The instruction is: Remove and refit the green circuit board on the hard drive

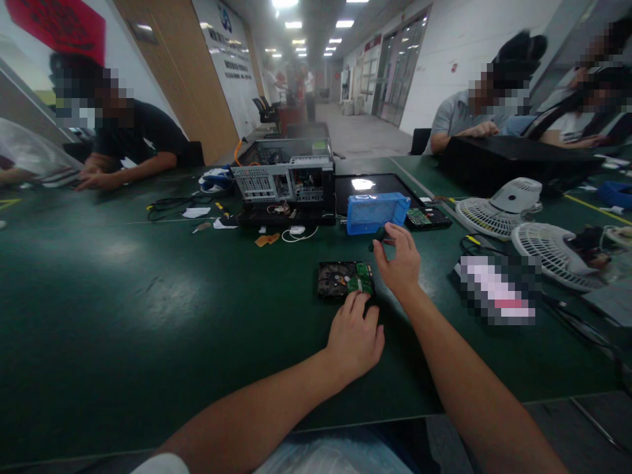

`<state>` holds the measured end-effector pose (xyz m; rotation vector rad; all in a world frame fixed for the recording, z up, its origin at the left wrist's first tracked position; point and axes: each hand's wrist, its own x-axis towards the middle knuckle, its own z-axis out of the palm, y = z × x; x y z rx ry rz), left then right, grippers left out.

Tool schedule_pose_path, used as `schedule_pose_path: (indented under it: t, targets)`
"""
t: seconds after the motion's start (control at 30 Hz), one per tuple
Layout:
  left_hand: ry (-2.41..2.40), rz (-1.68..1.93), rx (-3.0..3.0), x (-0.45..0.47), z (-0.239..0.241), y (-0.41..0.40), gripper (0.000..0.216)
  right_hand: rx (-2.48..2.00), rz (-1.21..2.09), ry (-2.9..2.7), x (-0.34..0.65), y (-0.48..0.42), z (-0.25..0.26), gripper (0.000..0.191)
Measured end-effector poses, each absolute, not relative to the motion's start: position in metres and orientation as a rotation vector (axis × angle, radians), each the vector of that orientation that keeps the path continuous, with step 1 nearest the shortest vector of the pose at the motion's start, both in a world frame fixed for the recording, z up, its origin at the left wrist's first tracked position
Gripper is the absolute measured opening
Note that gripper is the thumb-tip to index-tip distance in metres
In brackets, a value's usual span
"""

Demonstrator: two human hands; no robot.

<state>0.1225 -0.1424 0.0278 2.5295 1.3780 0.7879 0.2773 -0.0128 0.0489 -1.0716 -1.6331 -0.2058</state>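
A hard drive (340,279) lies flat on the green table, a small green circuit board showing on its right part. My left hand (354,339) rests at its near edge, fingertips touching it, with the fingers apart and the thumb off the drive. Just beyond the drive's right side, my right hand (401,263) pinches a small dark-handled screwdriver (378,239). Its thin shaft seems to point down toward the drive, but the tip is too faint to place. Behind that hand a blue plastic case (378,212) stands on its side.
An opened computer case (284,181) stands at the back centre beside a dark flat panel (370,187). White fan parts (498,207) and a pixelated object (496,289) lie on the right. Cables (170,207) lie at left. People sit across the table on both sides.
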Motion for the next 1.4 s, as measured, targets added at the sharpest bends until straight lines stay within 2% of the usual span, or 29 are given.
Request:
schedule_pose_path:
  t: [0.47, 0.83, 1.4]
  targets:
    - [1.397, 0.806, 2.525, 0.122, 0.026, -0.139, 0.025, -1.131, -0.235, -1.616, 0.28, -0.012, 0.049, 0.033]
    - [1.383, 0.792, 2.548, 0.122, 0.028, -0.141, 0.015, -1.117, -0.178, -1.626, 0.277, -0.015, 0.047, 0.039]
    - [1.362, 0.754, 2.605, 0.122, 0.026, -0.139, 0.017, -1.133, -0.157, -1.61, 0.275, -0.017, 0.051, 0.04]
